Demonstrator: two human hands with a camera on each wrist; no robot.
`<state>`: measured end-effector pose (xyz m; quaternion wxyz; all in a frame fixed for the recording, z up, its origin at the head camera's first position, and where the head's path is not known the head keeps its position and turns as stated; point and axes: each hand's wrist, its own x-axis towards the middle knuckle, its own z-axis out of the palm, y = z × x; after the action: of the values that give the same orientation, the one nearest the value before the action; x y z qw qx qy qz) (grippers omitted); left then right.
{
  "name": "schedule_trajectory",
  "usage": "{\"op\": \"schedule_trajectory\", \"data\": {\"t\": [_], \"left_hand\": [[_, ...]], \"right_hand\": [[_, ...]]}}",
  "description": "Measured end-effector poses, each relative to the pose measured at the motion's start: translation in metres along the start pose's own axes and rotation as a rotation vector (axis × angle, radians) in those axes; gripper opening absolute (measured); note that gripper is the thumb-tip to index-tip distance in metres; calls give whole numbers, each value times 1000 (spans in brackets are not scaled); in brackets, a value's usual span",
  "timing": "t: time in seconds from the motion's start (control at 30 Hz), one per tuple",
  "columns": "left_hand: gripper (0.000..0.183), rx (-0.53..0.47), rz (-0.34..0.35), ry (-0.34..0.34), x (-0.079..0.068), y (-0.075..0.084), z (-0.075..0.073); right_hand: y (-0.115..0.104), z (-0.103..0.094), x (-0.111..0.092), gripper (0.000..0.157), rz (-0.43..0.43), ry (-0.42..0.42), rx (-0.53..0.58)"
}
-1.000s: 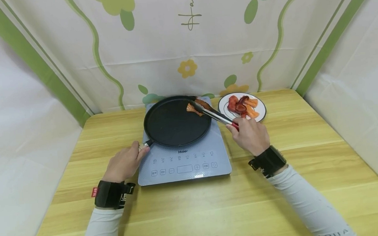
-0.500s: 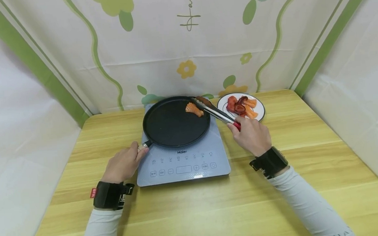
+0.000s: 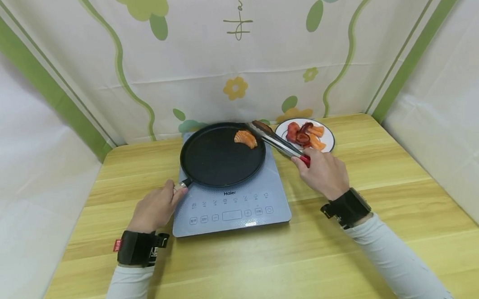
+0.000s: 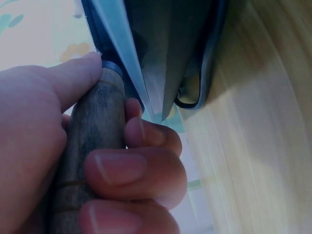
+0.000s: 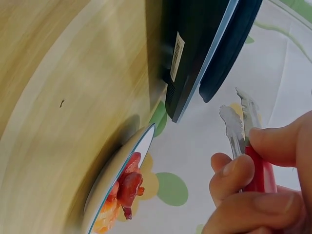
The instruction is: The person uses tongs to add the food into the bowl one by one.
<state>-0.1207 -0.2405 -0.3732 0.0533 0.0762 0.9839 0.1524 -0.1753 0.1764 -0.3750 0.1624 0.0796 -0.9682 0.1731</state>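
My left hand [image 3: 156,209] grips the black frying pan [image 3: 216,162] by its wooden handle [image 4: 95,129], fingers curled round it in the left wrist view. The pan sits on a grey induction cooker [image 3: 280,201]. An orange slice with pale stripes, like salmon [image 3: 245,139], lies at the pan's right side. Red-handled metal tongs [image 3: 280,143] are held in my right hand [image 3: 326,173], their tips by the pan's upper right rim. In the right wrist view the scalloped tongs tips [image 5: 234,127] stand apart with no food between them.
A white plate [image 3: 329,141] with red and orange food pieces [image 3: 303,136] stands right of the cooker, close to the tongs. A printed cloth [image 3: 202,56] rises behind the wooden table [image 3: 246,271]; white side walls [image 3: 445,111] flank it.
The tongs have let go of the salmon-like slice, which now lies flat in the pan. Their tips have moved slightly right, away from it. My left hand keeps its hold on the handle.
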Motion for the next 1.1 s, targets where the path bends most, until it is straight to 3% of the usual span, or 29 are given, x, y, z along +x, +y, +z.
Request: {"op": "schedule_trajectory", "data": {"t": [0.27, 0.53, 1.1], "left_hand": [[46, -4, 2, 0, 0, -1, 1], [45, -7, 3, 3, 0, -1, 1], [45, -8, 4, 5, 0, -1, 1]], "right_hand": [[4, -3, -2, 38, 1, -3, 11], [10, -5, -5, 46, 9, -3, 6], [17, -7, -15, 48, 48, -12, 9]]}}
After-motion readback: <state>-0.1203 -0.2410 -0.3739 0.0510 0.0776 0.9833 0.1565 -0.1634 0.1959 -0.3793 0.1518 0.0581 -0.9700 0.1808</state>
